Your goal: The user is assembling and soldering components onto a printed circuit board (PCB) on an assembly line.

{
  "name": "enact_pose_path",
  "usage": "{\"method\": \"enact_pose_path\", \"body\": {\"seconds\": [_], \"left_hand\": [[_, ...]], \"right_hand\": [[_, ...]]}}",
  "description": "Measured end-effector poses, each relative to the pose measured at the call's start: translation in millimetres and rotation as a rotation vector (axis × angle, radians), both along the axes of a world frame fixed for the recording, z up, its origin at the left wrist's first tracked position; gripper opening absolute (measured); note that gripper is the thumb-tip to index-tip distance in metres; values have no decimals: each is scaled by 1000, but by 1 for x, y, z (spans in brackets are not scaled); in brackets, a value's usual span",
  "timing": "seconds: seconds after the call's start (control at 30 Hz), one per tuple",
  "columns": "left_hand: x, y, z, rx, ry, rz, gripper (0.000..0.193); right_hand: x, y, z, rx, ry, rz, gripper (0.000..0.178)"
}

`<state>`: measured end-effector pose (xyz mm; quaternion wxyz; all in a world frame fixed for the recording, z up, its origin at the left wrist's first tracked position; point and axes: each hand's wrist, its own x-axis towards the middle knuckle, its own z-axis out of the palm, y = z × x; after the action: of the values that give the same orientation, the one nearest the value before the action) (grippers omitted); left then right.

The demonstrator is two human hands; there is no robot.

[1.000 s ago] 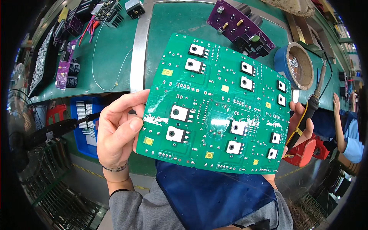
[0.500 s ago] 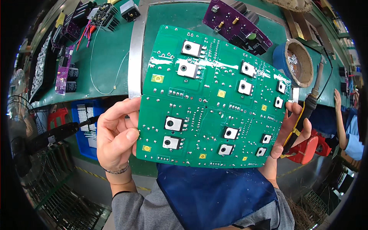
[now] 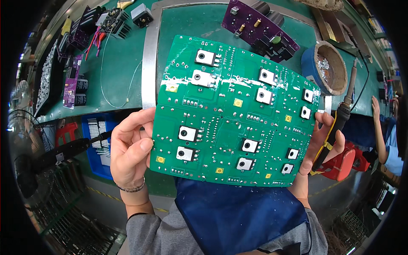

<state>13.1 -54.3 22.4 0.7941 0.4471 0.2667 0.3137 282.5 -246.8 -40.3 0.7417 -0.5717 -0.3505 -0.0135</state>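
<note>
A large green circuit board (image 3: pixel 231 127) is raised above my lap, its soldered face toward me. Pairs of black-framed, silver-backed components and several yellow pads dot it. My left hand (image 3: pixel 132 144) pinches its left edge, thumb on the face and fingers behind. At the right edge my right hand (image 3: pixel 321 142) supports the board with partly hidden fingers. A soldering iron (image 3: pixel 343 111) with a black handle and a yellow-taped cord is also held in my right hand, its tip pointing up and away from the board.
On the green bench (image 3: pixel 127 76) a purple circuit board (image 3: pixel 259 29) lies beyond the green one. A blue-sided round pot (image 3: pixel 312 63) with solder bits stands right. More purple boards (image 3: pixel 74 80) and a black tray (image 3: pixel 46 80) are left. Another person's arm (image 3: pixel 377 127) shows far right.
The green board has tilted slightly, its top edge dropping a little toward me, and the glare band has shifted down. Both hands keep their hold, and the soldering iron stays in my right hand.
</note>
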Motion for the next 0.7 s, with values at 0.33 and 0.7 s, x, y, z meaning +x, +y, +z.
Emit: {"method": "enact_pose_path", "body": {"seconds": [0.33, 0.7], "left_hand": [[0, 2, -4, -38, 12, 11, 48], [0, 8, -8, -79, 18, 1, 49]], "right_hand": [[-1, 0, 3, -24, -27, -55, 65], [0, 0, 0, -57, -61, -126, 61]]}}
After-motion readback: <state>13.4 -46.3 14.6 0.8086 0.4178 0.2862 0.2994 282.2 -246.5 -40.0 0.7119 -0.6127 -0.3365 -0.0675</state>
